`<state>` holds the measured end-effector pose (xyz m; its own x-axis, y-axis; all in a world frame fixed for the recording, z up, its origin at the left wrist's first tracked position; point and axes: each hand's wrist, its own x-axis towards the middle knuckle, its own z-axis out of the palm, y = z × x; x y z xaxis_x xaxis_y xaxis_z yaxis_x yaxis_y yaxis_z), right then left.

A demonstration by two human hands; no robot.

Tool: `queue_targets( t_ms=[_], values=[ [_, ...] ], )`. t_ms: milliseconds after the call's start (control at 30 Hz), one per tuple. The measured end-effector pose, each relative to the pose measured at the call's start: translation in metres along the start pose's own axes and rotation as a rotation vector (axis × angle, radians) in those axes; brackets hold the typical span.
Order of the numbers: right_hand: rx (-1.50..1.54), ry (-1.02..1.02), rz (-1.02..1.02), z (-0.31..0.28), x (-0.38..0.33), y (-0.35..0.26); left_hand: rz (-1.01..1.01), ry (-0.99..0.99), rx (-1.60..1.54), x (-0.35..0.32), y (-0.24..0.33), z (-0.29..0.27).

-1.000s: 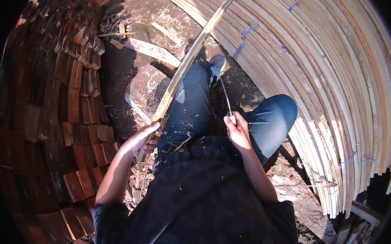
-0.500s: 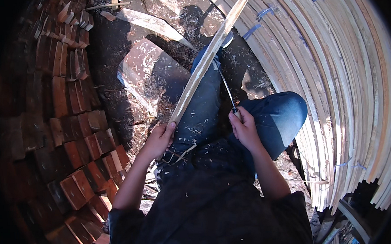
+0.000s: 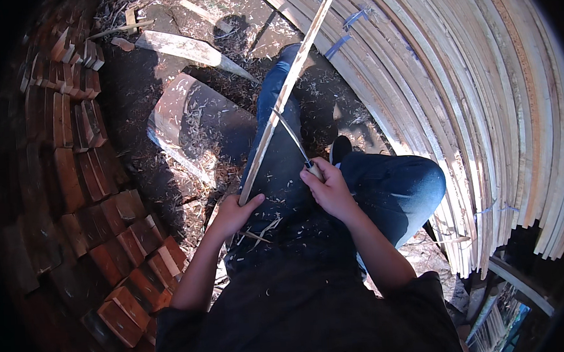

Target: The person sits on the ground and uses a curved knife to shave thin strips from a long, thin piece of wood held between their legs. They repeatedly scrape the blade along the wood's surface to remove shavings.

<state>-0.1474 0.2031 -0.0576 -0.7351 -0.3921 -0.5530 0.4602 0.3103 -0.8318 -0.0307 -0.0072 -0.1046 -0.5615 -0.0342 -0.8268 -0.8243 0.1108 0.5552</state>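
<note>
My left hand (image 3: 238,213) is closed round the near end of a long, narrow wooden strip (image 3: 288,86). The strip slants away up and to the right across my outstretched leg, past the top of the picture. In my right hand (image 3: 328,187) is the pale handle of a knife with a thin, slightly curved blade (image 3: 290,132). Its blade reaches forward to the strip and its tip end lies against or just over the strip's edge; contact is hard to make out. Thin curled shavings (image 3: 259,233) lie on my lap beside my left hand.
Stacked reddish-brown wooden blocks (image 3: 120,309) rise along the left. Long pale wooden strips (image 3: 457,103), tied with blue bands, are piled on the right. Ahead, a flat board (image 3: 196,120) covered in shavings and a pointed wood piece (image 3: 186,47) lie on the ground.
My right hand has drawn back and left with the knife, its blade now at the strip. The left hand and strip have come slightly nearer. The view has shifted a little.
</note>
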Motion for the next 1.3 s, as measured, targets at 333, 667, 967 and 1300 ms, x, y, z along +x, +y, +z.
queue_targets(
  t_ms=[333,667,967,1300],
  values=[
    [0.019,-0.062,-0.234,-0.006,-0.006,-0.016,-0.051,0.001,-0.129,-0.009,0.005,-0.007],
    [0.027,-0.154,-0.328,-0.009,0.005,0.001,-0.059,-0.282,-0.441,-0.027,0.008,0.005],
    [0.361,-0.418,-0.056,0.001,-0.005,0.006,-0.067,-0.137,-0.347,-0.032,0.018,-0.002],
    [-0.536,-0.031,-0.527,-0.035,0.045,-0.076,-0.109,0.033,-0.144,-0.04,0.028,0.019]
  ],
)
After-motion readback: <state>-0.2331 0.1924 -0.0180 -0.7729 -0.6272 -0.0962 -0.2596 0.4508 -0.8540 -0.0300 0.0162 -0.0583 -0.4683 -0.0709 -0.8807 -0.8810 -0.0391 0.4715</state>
